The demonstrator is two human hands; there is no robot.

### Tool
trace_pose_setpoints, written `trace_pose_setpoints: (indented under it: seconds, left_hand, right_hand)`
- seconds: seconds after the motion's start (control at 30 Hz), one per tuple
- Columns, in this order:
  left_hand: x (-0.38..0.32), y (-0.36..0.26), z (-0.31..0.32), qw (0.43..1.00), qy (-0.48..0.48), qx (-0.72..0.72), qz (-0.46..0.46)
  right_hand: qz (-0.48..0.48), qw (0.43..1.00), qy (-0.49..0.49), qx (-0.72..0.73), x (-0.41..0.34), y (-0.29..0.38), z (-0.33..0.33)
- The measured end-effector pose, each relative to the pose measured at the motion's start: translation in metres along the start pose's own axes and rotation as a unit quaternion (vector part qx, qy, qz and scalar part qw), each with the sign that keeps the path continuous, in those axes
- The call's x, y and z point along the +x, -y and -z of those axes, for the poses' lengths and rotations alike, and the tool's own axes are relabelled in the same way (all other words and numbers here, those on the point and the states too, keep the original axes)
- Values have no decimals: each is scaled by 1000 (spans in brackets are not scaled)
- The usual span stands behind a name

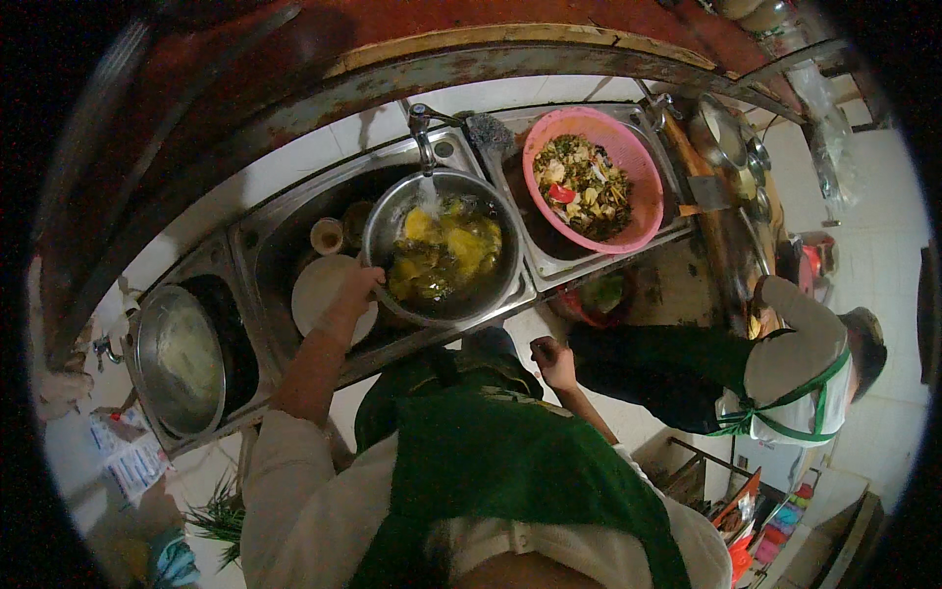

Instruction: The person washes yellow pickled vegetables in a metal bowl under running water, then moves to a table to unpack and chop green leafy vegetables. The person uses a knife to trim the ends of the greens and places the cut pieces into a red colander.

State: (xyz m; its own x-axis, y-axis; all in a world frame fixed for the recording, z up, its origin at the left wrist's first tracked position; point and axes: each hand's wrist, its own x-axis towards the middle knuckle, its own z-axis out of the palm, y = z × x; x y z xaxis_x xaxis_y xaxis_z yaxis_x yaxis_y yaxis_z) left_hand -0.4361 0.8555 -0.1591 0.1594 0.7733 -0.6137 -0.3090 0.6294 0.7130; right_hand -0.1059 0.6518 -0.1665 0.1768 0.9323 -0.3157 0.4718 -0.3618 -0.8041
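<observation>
My left hand (359, 289) grips the left rim of a round stainless steel basin (508, 283). Water runs from a tap (421, 140) into this basin, where yellow-green leafy pieces (456, 247) lie in the water. Under my left wrist is a pale round plate or lid (313, 294), partly hidden by the arm. My right hand (557, 362) hangs beside my green apron (508, 449), its fingers loosely curled, with nothing seen in it. To the right of the steel basin, a pink plastic colander (647, 195) holds mixed food scraps (585, 188).
A cup (327, 236) sits in the middle sink (268, 228). Another metal basin (151, 368) with cloudy contents stands far left. A grey scrubber (489, 132) lies behind the sinks. At right, a co-worker (798, 368) bends near a cleaver (710, 193) and pots. Green stalks (221, 515) lie lower left.
</observation>
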Motion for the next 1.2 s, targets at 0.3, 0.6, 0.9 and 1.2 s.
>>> trace_pose_setpoints:
  seconds: [0.3, 0.6, 0.9, 1.2]
  left_hand:
    - [-31, 8, -6, 999, -8, -32, -37]
    - [-10, 28, 10, 998, -52, -25, -21]
    - [2, 13, 12, 984, -159, -76, -33]
    - [-16, 2, 2, 978, -182, -86, -54]
  right_hand:
    - [8, 998, 39, -54, 6, -7, -5]
    - [1, 999, 41, -29, -7, -27, -6]
    - [-31, 999, 35, -27, -18, -56, -14]
    - [25, 996, 50, -76, -4, -72, -4]
